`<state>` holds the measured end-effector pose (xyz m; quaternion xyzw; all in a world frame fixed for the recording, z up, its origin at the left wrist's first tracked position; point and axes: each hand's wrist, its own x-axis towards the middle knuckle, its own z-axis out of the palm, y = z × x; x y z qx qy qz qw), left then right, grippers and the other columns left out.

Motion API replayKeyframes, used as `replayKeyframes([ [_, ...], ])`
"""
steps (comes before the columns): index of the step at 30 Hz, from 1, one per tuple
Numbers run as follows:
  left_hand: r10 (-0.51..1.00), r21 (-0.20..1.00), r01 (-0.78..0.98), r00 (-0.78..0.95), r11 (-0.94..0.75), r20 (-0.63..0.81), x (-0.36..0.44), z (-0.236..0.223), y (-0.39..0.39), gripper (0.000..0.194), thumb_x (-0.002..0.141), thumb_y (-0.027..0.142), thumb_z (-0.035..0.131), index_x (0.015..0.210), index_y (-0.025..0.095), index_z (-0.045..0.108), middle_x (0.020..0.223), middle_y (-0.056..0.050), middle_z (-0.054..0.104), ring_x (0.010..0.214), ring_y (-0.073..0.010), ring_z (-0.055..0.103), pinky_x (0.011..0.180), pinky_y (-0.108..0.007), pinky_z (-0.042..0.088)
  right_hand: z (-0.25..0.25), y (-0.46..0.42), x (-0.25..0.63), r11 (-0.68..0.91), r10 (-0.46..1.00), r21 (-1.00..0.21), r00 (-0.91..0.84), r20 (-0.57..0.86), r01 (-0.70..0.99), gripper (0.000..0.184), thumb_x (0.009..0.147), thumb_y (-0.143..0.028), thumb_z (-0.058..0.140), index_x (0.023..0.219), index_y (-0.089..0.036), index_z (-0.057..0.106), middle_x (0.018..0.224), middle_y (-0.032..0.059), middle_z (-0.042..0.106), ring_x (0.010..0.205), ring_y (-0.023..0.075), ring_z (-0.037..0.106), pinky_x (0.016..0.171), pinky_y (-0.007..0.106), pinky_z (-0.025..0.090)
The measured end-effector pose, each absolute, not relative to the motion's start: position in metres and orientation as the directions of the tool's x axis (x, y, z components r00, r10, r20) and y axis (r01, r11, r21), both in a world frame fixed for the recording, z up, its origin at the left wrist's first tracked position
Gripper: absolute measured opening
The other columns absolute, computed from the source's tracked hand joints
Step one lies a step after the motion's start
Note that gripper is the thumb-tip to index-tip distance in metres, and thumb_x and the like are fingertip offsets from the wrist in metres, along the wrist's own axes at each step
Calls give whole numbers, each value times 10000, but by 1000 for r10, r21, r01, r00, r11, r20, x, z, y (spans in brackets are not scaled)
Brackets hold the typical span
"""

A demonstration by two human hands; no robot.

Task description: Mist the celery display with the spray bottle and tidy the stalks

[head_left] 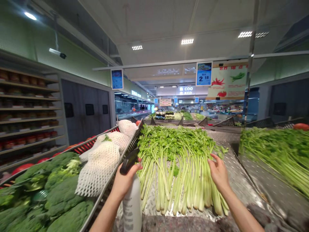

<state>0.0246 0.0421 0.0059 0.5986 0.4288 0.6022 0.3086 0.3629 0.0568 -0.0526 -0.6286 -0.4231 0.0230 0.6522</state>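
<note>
My left hand (124,180) is closed round the black trigger head of a white spray bottle (132,206), held upright at the left edge of a celery pile. The celery (176,164) lies in a broad heap of pale stalks and green leaves on a metal display tray (235,175). My right hand (218,172) rests on the right side of the stalks, fingers stretched out and slightly spread over them. Nothing is gripped in that hand.
Broccoli (53,196) fills the bin at left, with vegetables in white foam netting (101,167) behind it. A second celery pile (277,151) lies at right beyond a mirrored divider. Shelves of packaged goods (26,109) line the left wall. A price sign (204,74) hangs overhead.
</note>
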Motion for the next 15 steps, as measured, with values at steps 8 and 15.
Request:
replayKeyframes([
  [8, 848, 850, 255, -156, -460, 506, 12, 13, 11, 253, 665, 360, 551, 758, 139, 631, 566, 2, 581, 564, -145, 539, 622, -271, 433, -39, 70, 371, 392, 419, -838, 737, 530, 380, 516, 673, -453, 449, 1087, -149, 492, 1015, 87, 536, 870, 231, 505, 740, 346, 378],
  [15, 847, 850, 218, -139, -479, 513, 22, 22, -10, 241, 654, 346, 558, 783, 158, 636, 624, -3, 610, 538, -135, 534, 604, -262, 442, -56, 70, 375, 357, 467, -859, 726, 505, 367, 499, 662, -446, 461, 1068, -159, 504, 1019, 82, 536, 896, 241, 501, 741, 355, 387],
])
